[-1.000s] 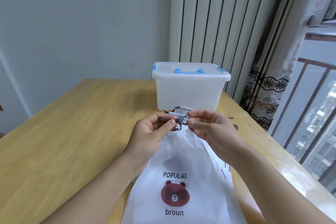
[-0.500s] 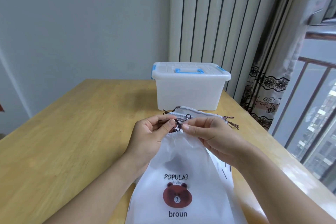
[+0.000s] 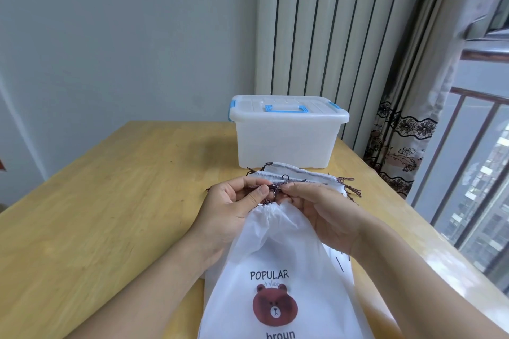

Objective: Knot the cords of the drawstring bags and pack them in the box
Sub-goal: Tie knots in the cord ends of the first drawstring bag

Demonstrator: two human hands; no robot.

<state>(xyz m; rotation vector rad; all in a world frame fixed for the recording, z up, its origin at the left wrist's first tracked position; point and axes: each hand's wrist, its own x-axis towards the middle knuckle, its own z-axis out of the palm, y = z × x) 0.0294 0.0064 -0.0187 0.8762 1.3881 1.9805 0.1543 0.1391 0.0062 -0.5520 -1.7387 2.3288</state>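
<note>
Fingertips of the left hand (image 3: 231, 208) and right hand (image 3: 316, 210) pinch the dark brown cord (image 3: 275, 186) at the gathered neck of the white bear-printed drawstring bag (image 3: 278, 264), likely forming its knot, near the lidded translucent plastic box (image 3: 286, 137).

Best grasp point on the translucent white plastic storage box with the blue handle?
Likely the blue handle, from straight above: it lies centred on the closed lid of the translucent white plastic storage box, nothing over it. The smooth walls offer no other hold.
</note>
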